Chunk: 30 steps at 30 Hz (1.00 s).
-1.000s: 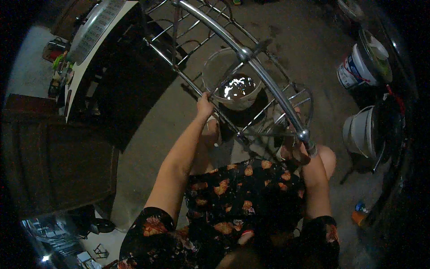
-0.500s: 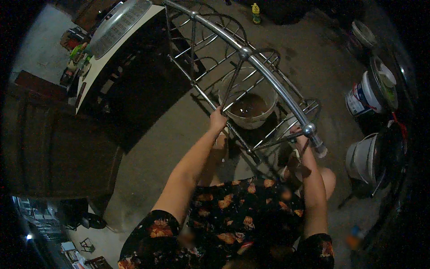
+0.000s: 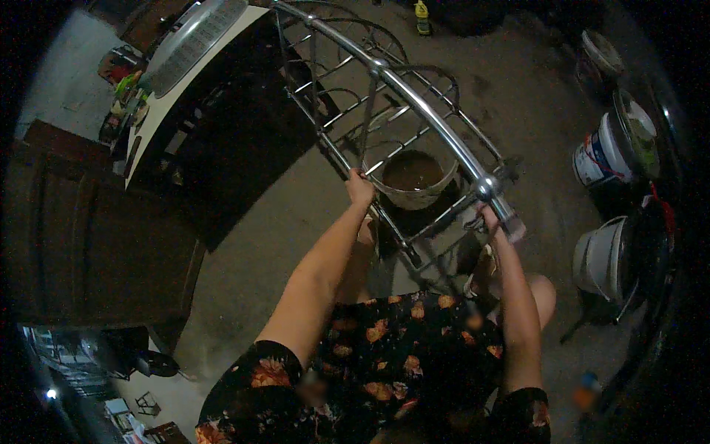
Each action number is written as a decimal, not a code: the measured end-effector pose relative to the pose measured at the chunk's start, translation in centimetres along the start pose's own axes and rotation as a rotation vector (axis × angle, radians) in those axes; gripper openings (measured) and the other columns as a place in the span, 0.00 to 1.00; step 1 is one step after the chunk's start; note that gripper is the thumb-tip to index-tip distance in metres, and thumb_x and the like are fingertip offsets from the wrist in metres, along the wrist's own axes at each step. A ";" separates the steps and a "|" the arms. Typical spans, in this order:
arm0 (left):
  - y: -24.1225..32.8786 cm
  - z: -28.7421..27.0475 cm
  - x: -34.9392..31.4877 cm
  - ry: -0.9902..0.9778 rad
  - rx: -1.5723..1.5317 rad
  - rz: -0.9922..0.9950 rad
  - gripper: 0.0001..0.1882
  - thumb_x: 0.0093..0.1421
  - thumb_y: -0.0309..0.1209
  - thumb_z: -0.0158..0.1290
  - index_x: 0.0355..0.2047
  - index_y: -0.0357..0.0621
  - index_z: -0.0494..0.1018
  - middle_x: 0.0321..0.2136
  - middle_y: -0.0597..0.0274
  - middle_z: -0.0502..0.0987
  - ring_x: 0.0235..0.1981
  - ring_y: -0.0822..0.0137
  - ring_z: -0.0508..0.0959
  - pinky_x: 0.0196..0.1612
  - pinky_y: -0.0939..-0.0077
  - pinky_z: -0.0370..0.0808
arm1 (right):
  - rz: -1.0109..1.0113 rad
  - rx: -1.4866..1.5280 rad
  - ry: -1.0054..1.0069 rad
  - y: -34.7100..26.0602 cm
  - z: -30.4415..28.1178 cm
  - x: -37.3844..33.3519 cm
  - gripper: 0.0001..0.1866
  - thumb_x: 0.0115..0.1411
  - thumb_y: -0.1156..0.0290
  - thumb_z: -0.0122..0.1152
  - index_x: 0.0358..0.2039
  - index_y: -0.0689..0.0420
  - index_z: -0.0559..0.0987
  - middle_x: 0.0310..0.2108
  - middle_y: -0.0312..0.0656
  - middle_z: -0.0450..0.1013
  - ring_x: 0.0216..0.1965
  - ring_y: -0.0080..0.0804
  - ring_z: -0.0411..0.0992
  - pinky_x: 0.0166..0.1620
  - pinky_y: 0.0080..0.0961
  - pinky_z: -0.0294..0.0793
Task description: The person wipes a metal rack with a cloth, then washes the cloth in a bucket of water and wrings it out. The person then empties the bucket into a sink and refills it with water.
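A shiny metal tube rack (image 3: 379,67) with ball joints and curved thin bars stands tilted in front of me. My left hand (image 3: 360,190) is closed around a thin lower bar on its near side. Beside the ball joint at the rack's near right corner is my right hand (image 3: 490,219). Its fingers are bent around a crumpled greyish cloth (image 3: 472,217), partly hidden by the rack. Behind the rack's bars, on the floor, stands a pale bucket (image 3: 412,198) with murky brown liquid in it.
To the left is a dark cabinet (image 3: 103,229) beside a light-edged table (image 3: 166,100) bearing a perforated metal tray (image 3: 196,46). A yellow bottle (image 3: 422,18) stands on the floor far ahead. White buckets (image 3: 594,259) line the right side.
The rack's upper tube and near right corner have shifted left and up. My right hand has moved slightly up and left with it; my left hand keeps its hold.
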<state>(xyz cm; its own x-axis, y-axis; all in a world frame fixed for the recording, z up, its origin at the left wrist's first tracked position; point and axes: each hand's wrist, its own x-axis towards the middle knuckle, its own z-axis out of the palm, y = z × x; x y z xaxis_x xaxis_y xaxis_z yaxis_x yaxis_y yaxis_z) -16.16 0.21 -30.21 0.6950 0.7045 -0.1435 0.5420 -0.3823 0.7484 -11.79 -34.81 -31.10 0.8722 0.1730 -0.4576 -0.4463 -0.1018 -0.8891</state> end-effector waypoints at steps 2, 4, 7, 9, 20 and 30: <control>-3.3 1.2 2.4 0.130 -0.039 -0.029 0.08 0.55 0.24 0.42 0.36 0.36 0.65 0.26 0.52 0.71 0.26 0.58 0.72 0.32 0.65 0.69 | -0.035 0.085 -0.039 -0.5 0.9 -0.1 0.28 0.44 0.65 0.64 0.43 0.63 0.65 0.34 0.41 0.69 0.32 0.34 0.68 0.35 0.34 0.69; -3.9 2.2 3.1 0.169 -0.165 -0.069 0.08 0.55 0.25 0.42 0.35 0.37 0.65 0.26 0.53 0.71 0.27 0.57 0.72 0.33 0.65 0.68 | -0.096 0.197 -0.040 -1.0 0.6 -0.4 0.28 0.44 0.65 0.64 0.43 0.64 0.65 0.34 0.41 0.69 0.33 0.34 0.68 0.36 0.34 0.69; -1.6 3.8 1.5 0.297 -0.041 0.072 0.07 0.55 0.26 0.43 0.33 0.38 0.66 0.26 0.53 0.72 0.28 0.56 0.72 0.33 0.63 0.67 | -0.130 -0.043 0.151 -0.8 -0.6 0.0 0.27 0.43 0.67 0.64 0.42 0.63 0.66 0.33 0.39 0.69 0.31 0.33 0.68 0.35 0.33 0.69; -0.4 3.6 0.6 0.356 0.024 -0.053 0.07 0.53 0.25 0.43 0.33 0.40 0.67 0.25 0.53 0.72 0.28 0.54 0.72 0.33 0.61 0.67 | -0.119 -0.101 0.189 -0.9 -0.6 0.6 0.25 0.41 0.70 0.63 0.41 0.63 0.67 0.32 0.38 0.69 0.30 0.32 0.68 0.35 0.31 0.68; -1.6 4.5 1.7 0.372 -0.241 -0.065 0.09 0.52 0.29 0.47 0.34 0.42 0.68 0.27 0.54 0.75 0.29 0.52 0.74 0.36 0.61 0.67 | -0.674 0.289 0.249 -11.0 1.8 -6.3 0.33 0.42 0.75 0.59 0.51 0.65 0.62 0.42 0.43 0.68 0.43 0.32 0.67 0.49 0.29 0.65; -2.7 4.7 2.9 0.329 -0.076 -0.049 0.13 0.53 0.36 0.49 0.35 0.42 0.71 0.30 0.54 0.76 0.31 0.53 0.75 0.37 0.62 0.68 | -1.233 -0.338 -0.061 -9.2 6.1 -12.7 0.26 0.38 0.77 0.57 0.44 0.56 0.70 0.46 0.49 0.65 0.50 0.48 0.62 0.54 0.39 0.61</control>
<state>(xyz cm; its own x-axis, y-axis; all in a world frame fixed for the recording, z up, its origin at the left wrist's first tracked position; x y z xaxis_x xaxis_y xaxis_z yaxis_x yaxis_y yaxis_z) -13.43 0.47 -35.66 0.4725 0.8809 0.0269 0.5258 -0.3063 0.7935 -20.00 -30.07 -17.17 0.6558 0.3734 0.6561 0.7283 -0.0839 -0.6801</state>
